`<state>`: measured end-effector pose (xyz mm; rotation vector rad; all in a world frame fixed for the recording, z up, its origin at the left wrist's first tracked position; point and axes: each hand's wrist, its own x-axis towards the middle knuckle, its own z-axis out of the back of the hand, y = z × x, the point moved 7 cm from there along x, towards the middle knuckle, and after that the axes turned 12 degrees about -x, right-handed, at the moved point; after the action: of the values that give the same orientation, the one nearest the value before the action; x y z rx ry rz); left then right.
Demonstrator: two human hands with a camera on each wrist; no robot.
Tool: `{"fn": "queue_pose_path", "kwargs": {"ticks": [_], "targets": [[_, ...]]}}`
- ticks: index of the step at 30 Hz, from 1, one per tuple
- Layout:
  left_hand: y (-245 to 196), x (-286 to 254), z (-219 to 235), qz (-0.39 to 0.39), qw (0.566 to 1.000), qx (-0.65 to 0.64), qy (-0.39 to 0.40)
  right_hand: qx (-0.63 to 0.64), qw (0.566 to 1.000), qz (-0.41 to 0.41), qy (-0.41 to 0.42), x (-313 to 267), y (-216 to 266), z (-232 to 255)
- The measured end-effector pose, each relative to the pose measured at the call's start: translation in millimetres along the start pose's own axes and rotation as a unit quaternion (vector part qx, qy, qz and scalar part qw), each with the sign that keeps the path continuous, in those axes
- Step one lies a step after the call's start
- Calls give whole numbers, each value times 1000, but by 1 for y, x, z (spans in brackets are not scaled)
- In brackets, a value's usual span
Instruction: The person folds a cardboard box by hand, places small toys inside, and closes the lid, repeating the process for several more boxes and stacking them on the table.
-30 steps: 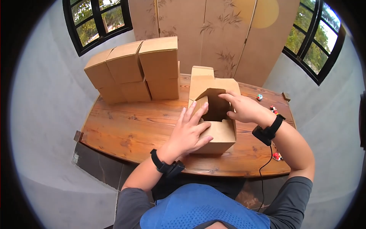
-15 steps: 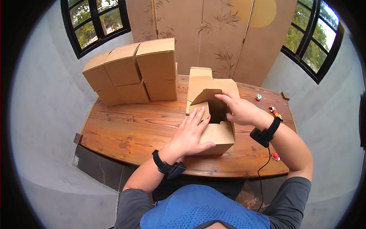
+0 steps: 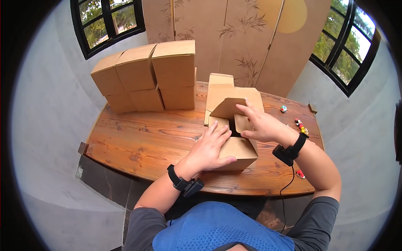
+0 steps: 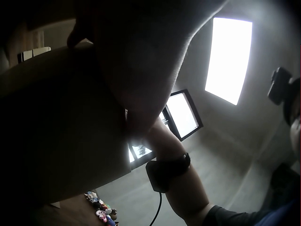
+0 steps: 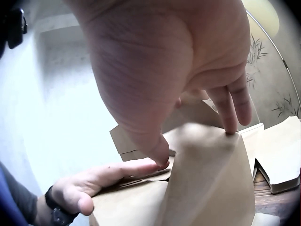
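A brown cardboard box [image 3: 238, 161] stands on the wooden table in front of me, its top partly open. My left hand [image 3: 209, 146] lies with straight fingers on the folded-in left flap [image 3: 217, 121], thumb along the front edge. Over the right side, my right hand [image 3: 266, 125] touches the right flap [image 3: 242, 123], which slants inward over the dark opening; its thumb and fingers are spread. The back lid panel [image 3: 228, 108] stands up behind both flaps. In the right wrist view, fingertips of the right hand [image 5: 174, 61] meet the box's top edge. The left wrist view is very dark.
Flattened cardboard [image 3: 247, 94] lies just behind the box. Closed cardboard boxes [image 3: 173, 69] are stacked two high at the back left. Small colourful toys [image 3: 300, 125] lie along the table's right side. A cable [image 3: 284, 196] hangs from the right wrist camera.
The left hand has pressed the left flap down and now rests flat on it. The right flap has swung inward under the right hand, narrowing the opening.
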<state>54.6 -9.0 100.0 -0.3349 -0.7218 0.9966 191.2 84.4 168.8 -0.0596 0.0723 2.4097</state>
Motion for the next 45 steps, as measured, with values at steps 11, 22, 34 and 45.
{"fn": "queue_pose_path", "kwargs": {"ticks": [11, 22, 34, 45], "targets": [[0, -1, 1, 0, 1000, -5, -5, 121, 992, -23, -34, 6, -11, 4], [-2, 0, 1, 0, 1000, -14, -16, 50, 995, 27, -81, 1, -12, -16], [0, -2, -3, -33, 999, -12, -24, -17, 990, 44, -134, -4, -9, 19], [3, -3, 1, -27, 994, -94, -44, 6, 996, 55, -67, 4, 3, 14]]}}
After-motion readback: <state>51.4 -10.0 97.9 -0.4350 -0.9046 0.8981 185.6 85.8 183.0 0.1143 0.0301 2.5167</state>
